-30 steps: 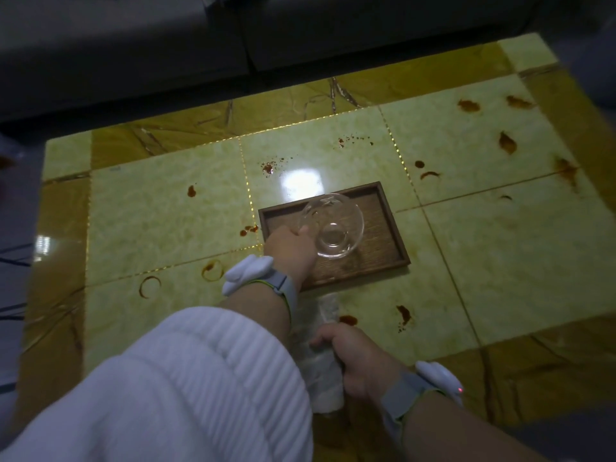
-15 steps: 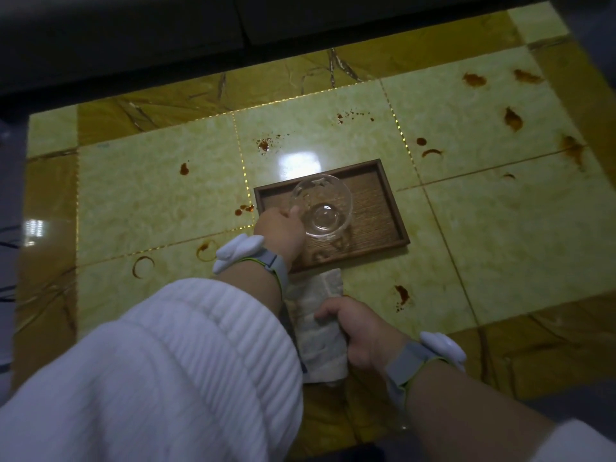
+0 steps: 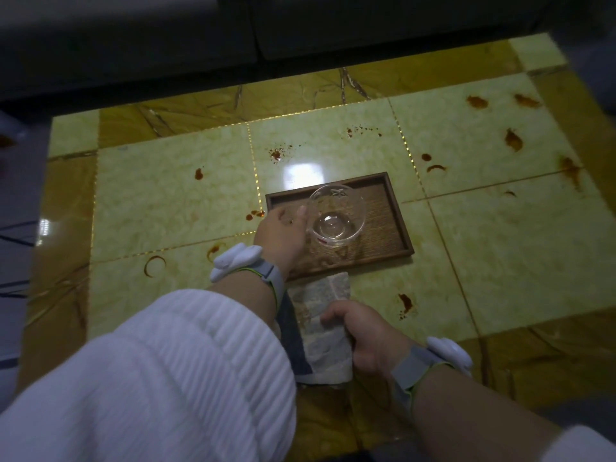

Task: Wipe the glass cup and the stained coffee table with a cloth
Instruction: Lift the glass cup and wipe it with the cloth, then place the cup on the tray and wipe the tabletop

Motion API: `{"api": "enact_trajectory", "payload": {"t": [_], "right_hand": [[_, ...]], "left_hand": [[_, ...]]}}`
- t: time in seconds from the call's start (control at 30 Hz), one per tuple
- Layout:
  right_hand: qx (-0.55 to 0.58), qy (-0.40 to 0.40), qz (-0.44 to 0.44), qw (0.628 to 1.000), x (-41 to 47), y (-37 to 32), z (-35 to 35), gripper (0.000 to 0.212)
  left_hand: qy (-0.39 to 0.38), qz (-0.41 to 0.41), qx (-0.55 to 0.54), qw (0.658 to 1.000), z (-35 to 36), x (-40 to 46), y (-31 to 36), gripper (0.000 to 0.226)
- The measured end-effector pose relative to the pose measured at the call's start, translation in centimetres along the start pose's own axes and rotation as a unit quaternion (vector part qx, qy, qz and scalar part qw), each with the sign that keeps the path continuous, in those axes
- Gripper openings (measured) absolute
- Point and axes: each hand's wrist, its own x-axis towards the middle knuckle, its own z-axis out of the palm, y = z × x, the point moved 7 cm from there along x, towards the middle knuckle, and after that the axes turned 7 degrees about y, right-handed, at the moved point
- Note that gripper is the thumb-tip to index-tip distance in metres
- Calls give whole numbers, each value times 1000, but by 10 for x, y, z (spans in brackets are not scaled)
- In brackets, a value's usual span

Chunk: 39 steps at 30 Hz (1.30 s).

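A clear glass cup (image 3: 336,215) is over the dark wooden tray (image 3: 390,225) at the middle of the coffee table (image 3: 166,201). My left hand (image 3: 280,233) grips the cup by its left side, thumb at the rim. Whether the cup rests on the tray or is lifted I cannot tell. A folded pale cloth (image 3: 328,328) lies on the table just in front of the tray. My right hand (image 3: 366,335) holds its right edge with curled fingers. Brown stains (image 3: 513,140) dot the green marble top.
More stains lie near the tray at the left (image 3: 255,214), at the front (image 3: 406,300), and as rings (image 3: 155,265) at the front left. A dark sofa (image 3: 233,31) runs along the table's far edge. My white sleeve (image 3: 160,378) covers the near left.
The view shifted a little; both hands keep their grips. The cup stays over the tray in my left hand, and the cloth stays under my right hand.
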Motion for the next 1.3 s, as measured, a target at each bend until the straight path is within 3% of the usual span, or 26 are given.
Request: {"api": "enact_trajectory", "payload": {"t": [0.1,0.17,0.37,0.53,0.67,0.8,0.83,0.9,0.97,1.2,1.3], "right_hand": [[-2,-3,-10,1000,-8,-2,6,15],[-3,-3,-12,1000,-14,-2,12,15],[-17,-23,-18,999,-34,-3,39,26],[-53,-49,-34,997,-48,-1,67,23],[-79,-51,-67,993,-53,3,96,17],[-167,-3,-139,976,-46,8,126,24],[-237,16,-177,955,-43,9,137,27],[-413,68,-261,870,-37,4,150,34],[-516,87,-305,796,-31,6,170,42],[-622,133,-389,667,-7,-5,233,42],[-656,162,-428,600,4,-14,265,40]], "left_hand": [[60,-19,-4,998,-23,-10,-10,44],[61,-30,28,997,-38,-19,-22,35],[-159,-51,51,985,-51,-53,-59,36],[-187,-98,-12,977,-84,-61,-83,58],[-214,-84,-15,973,-119,-62,-105,42],[-198,-87,13,976,-149,-58,-130,16],[-192,-90,12,977,-158,-55,-139,15],[-180,-88,14,980,-170,-53,-149,14],[-154,-92,12,984,-186,-50,-165,13],[-89,-113,-15,989,-227,-29,-210,28],[-77,-127,-30,988,-236,-12,-226,22]]}}
